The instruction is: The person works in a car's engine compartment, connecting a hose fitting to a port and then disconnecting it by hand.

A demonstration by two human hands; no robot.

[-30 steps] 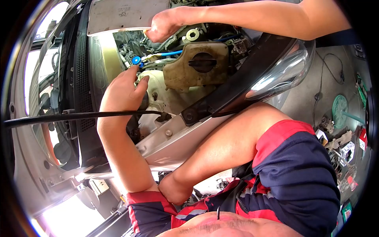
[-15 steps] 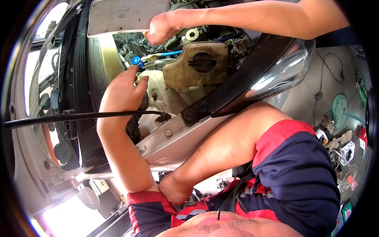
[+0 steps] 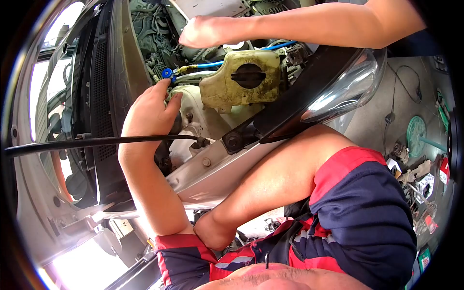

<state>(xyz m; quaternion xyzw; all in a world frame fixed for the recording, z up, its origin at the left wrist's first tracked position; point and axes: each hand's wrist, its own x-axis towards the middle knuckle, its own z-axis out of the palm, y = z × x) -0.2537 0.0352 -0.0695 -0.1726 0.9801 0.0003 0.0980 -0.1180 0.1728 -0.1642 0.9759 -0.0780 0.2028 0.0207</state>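
Observation:
My left hand (image 3: 151, 112) reaches into an engine bay. Its fingertips touch or lie beside a coupler with a blue knob (image 3: 167, 73), and the thumb stands apart from the fingers. A blue hose (image 3: 210, 64) runs off to the right from there. My right hand (image 3: 214, 233) is bent at the wrist close to my left elbow; its fingers are hidden. Right of my left hand sits a stained yellowish reservoir (image 3: 212, 87) with a black cap (image 3: 248, 76). A co-worker's hand (image 3: 199, 32) hangs above it, next to a pale flat plate (image 3: 208, 7).
A black rod (image 3: 87, 145) crosses over my left forearm. The car's headlight (image 3: 345, 89) and black trim (image 3: 295, 96) border the bay. On the floor at right lie a cable (image 3: 386, 118), a round green object (image 3: 415, 135) and several loose parts.
The pale plate has moved up and right, baring more engine hoses on the left. The co-worker's hand has risen slightly. Both of my hands have stayed where they were.

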